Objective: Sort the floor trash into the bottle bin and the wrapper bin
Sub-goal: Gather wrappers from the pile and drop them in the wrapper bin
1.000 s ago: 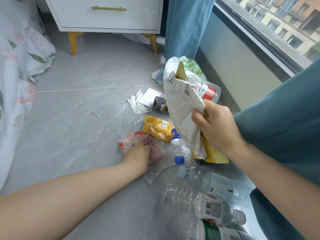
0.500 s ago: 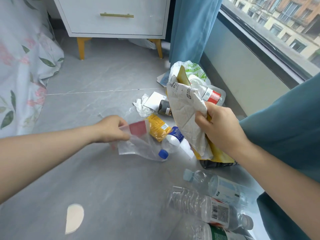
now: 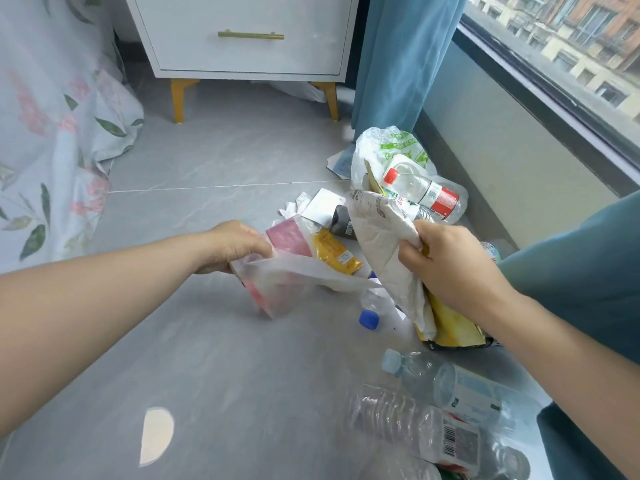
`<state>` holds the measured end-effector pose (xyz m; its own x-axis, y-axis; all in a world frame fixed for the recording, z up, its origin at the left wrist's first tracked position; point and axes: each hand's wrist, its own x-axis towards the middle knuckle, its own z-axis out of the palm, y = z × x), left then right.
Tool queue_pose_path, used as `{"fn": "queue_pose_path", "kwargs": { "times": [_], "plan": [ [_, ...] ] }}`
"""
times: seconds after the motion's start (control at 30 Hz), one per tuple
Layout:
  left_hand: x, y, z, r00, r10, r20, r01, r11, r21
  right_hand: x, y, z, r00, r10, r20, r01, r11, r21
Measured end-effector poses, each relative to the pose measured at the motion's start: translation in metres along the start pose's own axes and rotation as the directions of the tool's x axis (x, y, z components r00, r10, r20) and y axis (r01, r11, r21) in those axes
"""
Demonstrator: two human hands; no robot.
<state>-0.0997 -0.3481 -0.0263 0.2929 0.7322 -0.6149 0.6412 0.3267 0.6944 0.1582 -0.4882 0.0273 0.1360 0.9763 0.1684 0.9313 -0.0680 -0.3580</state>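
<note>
The grey marbled tile floor (image 3: 214, 341) carries all loose items. A white nightstand with a brass drawer handle and yellow legs (image 3: 242, 39) stands at the far end, a floral bedsheet (image 3: 52, 133) hangs at the left, and a teal curtain (image 3: 398, 57) hangs beside the window wall.

The left hand (image 3: 232, 247) is raised above the floor; its grip is closed on a translucent plastic wrapper with a pink-red printed panel (image 3: 284, 268), which hangs off the floor and trails toward the right hand. The right hand (image 3: 446, 265) holds a closed grip on a bundle: a crumpled white paper wrapper (image 3: 384, 244) in front and a flattened yellow packet (image 3: 453, 323) behind it, its lower edge near the floor.

A white plastic bag with green print (image 3: 391, 147) lies by the wall, with a clear bottle with red cap and red label (image 3: 422, 188) lying against it. Three clear plastic bottles lie at the lower right: one with a pale blue cap (image 3: 450, 386), one ribbed with a barcode label (image 3: 415, 424), and one partly cut off by the frame edge. A small clear bottle with a dark blue cap (image 3: 370, 313) lies between the hands. A yellow sachet (image 3: 336, 252), white paper scraps (image 3: 311, 206) and a dark cylindrical container (image 3: 341, 221) lie beyond the held wrapper. No bin is identifiable in view
</note>
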Motion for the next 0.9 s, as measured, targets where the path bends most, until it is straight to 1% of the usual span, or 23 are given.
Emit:
{"fn": "queue_pose_path", "kwargs": {
  "times": [0.1,0.17,0.23,0.3,0.33,0.4,0.57,0.63,0.77,0.9],
  "plan": [
    [0.017,-0.012,0.005,0.987,0.057,-0.153,-0.047,0.996,0.07,0.0,0.004,-0.001,1.0,-0.003,-0.015,0.003,1.0,0.018],
    [0.025,-0.017,0.01,0.96,0.097,-0.263,-0.066,0.99,0.122,0.001,0.005,-0.001,1.0,0.001,-0.013,-0.001,1.0,0.022],
    [0.031,-0.02,0.016,0.908,0.163,-0.385,-0.063,0.964,0.259,0.002,0.006,0.0,1.0,0.013,-0.014,-0.013,1.0,0.024],
    [0.035,-0.022,0.023,0.846,0.273,-0.458,-0.049,0.895,0.443,0.004,0.006,0.002,1.0,0.024,-0.017,-0.023,0.999,0.026],
    [0.037,-0.024,0.027,0.827,0.319,-0.463,-0.049,0.861,0.505,0.005,0.007,0.002,0.999,0.026,-0.018,-0.026,0.999,0.029],
    [0.043,-0.027,0.035,0.828,0.341,-0.446,-0.037,0.826,0.562,0.006,0.007,0.004,0.999,0.03,-0.013,-0.029,0.999,0.041],
    [0.058,-0.03,0.052,0.862,0.304,-0.406,-0.022,0.822,0.569,0.009,0.01,0.009,0.998,0.059,0.016,-0.06,0.995,0.075],
    [0.066,-0.031,0.054,0.869,0.297,-0.395,-0.001,0.8,0.6,0.01,0.011,0.01,0.997,0.068,0.022,-0.07,0.994,0.079],
    [0.081,-0.038,0.059,0.907,0.26,-0.331,0.026,0.75,0.66,0.012,0.011,0.012,0.996,0.084,0.03,-0.087,0.992,0.09],
    [0.082,-0.041,0.059,0.884,0.354,-0.305,-0.043,0.712,0.701,0.014,0.012,0.014,0.996,0.084,0.026,-0.086,0.993,0.083]
  ]
}}
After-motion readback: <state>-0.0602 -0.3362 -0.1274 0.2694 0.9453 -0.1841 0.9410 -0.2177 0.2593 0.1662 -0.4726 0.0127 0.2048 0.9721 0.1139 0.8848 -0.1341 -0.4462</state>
